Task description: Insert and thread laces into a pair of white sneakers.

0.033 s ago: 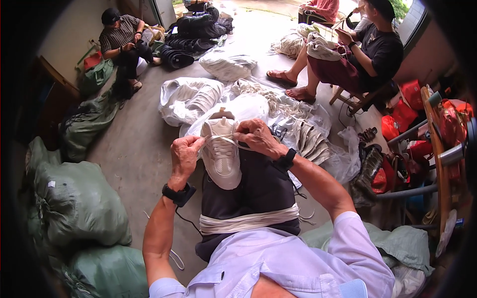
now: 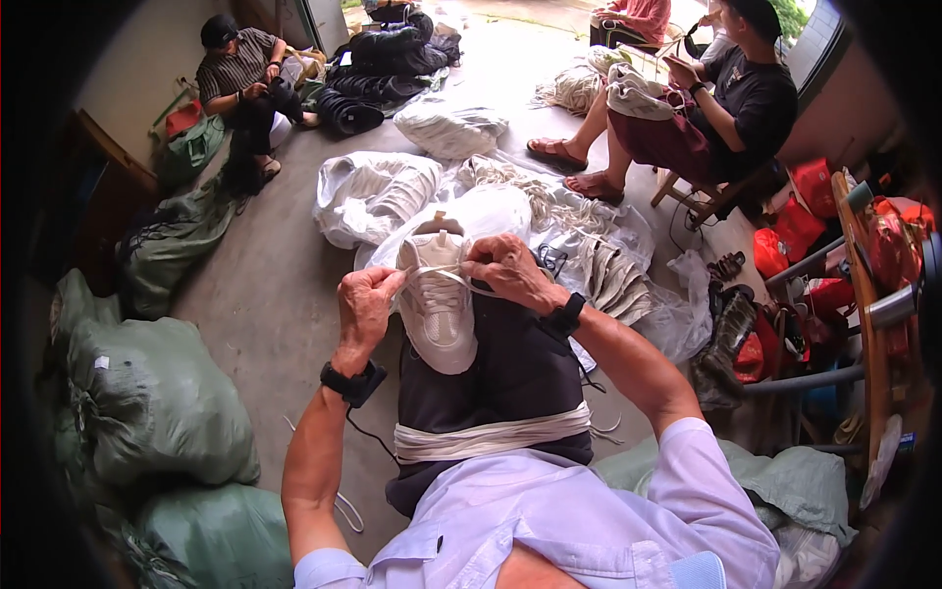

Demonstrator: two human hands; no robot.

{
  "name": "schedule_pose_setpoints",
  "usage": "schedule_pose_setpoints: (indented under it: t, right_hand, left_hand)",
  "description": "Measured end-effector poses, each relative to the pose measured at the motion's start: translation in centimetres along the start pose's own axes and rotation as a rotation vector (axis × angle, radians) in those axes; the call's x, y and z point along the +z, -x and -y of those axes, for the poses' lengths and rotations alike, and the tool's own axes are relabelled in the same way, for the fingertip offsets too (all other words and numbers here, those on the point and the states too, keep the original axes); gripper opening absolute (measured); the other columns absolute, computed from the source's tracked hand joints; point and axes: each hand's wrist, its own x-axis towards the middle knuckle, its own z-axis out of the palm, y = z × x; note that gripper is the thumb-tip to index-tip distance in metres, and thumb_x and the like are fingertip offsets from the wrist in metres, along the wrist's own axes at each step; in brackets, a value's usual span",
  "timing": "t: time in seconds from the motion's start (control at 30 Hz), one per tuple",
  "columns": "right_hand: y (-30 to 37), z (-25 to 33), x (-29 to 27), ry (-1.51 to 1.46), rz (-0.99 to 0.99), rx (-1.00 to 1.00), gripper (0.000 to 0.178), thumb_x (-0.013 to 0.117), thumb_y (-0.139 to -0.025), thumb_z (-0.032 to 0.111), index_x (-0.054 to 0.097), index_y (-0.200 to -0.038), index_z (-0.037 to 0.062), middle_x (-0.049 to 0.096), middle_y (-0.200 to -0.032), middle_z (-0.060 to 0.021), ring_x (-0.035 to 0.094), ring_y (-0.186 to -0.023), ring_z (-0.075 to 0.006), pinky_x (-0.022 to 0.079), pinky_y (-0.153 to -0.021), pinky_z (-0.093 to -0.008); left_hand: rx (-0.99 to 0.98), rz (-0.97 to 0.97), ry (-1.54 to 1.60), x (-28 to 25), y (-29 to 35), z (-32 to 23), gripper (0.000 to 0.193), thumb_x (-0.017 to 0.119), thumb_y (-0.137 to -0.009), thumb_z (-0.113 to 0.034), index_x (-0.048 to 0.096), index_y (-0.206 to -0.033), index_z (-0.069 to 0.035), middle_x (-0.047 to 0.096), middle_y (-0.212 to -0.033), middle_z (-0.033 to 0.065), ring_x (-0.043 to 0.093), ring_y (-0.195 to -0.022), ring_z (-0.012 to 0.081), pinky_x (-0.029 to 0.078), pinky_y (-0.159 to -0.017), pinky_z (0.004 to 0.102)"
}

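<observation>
A cream-white lace-up shoe rests on my dark-trousered thighs, toe pointing toward me and heel loop away. White shoelace runs crosswise through its eyelets. On the shoe's left side my left hand is closed, thumb and fingers pinching one lace beside the upper part of the lacing. At the right side of the tongue, my right hand pinches lace too, its fingers touching the shoe near the top eyelets. Across my lap lies a bundle of loose white laces.
Beyond my knees, clear plastic bags and stacked pale shoe parts cover the floor. Green sacks stand at left. A wooden-edged rack with red bags is at right. Seated co-workers handle shoes and dark items farther off.
</observation>
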Motion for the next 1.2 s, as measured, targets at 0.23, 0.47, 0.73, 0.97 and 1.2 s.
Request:
schedule_pose_setpoints:
  t: [0.23,0.47,0.73,0.97,1.2]
  right_hand:
    - [-0.4,-0.4,0.0,0.016,0.014,0.037,0.025,0.070,-0.078,0.022,0.072,-0.085,-0.0017,0.071,-0.076,-0.0155,0.068,-0.071,-0.0275,0.052,-0.069,-0.0375]
    - [-0.1,-0.7,0.4,0.114,-0.033,-0.096,0.017,0.068,-0.078,0.020,0.070,-0.078,0.0025,0.069,-0.074,-0.0187,0.069,-0.073,-0.0351,0.053,-0.068,-0.0434]
    - [-0.6,-0.4,-0.7,0.411,-0.073,-0.498,0.026,0.072,-0.075,0.010,0.060,-0.098,0.0064,0.056,-0.103,-0.0158,0.057,-0.102,-0.0337,0.044,-0.084,-0.0425]
    - [-3.1,-1.2,-2.0,0.298,0.159,-0.502,0.023,0.076,-0.070,0.017,0.061,-0.083,0.0053,0.053,-0.096,-0.0132,0.052,-0.095,-0.0314,0.041,-0.081,-0.0411]
    - [-4.5,0.0,-2.0,0.411,0.320,-0.349,0.029,0.076,-0.071,0.029,0.065,-0.083,0.0046,0.055,-0.096,-0.0137,0.050,-0.097,-0.0319,0.040,-0.083,-0.0437]
  left_hand:
    - [-0.027,0.017,-0.010,0.2,-1.0,-0.7,0.019,0.070,-0.088,-0.015,0.070,-0.079,0.003,0.055,-0.057,-0.0029,0.045,-0.052,0.0054,0.035,-0.047,0.0266]
    - [0.264,-0.013,-0.411,1.0,-1.2,-1.5,0.019,0.061,-0.088,-0.019,0.067,-0.077,-0.004,0.068,-0.076,0.0202,0.066,-0.070,0.0407,0.052,-0.064,0.0468]
    - [0.612,0.198,-0.457,-1.2,-3.7,-3.8,0.028,0.072,-0.078,-0.006,0.065,-0.105,-0.006,0.068,-0.110,0.0118,0.064,-0.102,0.0319,0.051,-0.086,0.0421]
    - [0.629,0.608,-0.556,-2.9,-7.2,-5.1,0.017,0.073,-0.077,-0.015,0.063,-0.089,-0.008,0.061,-0.097,0.0071,0.058,-0.095,0.0293,0.049,-0.087,0.0418]
    - [0.618,0.607,-0.939,0.5,-7.0,-5.5,0.018,0.063,-0.078,-0.015,0.071,-0.087,-0.001,0.061,-0.097,0.0141,0.058,-0.094,0.0321,0.048,-0.086,0.0432]
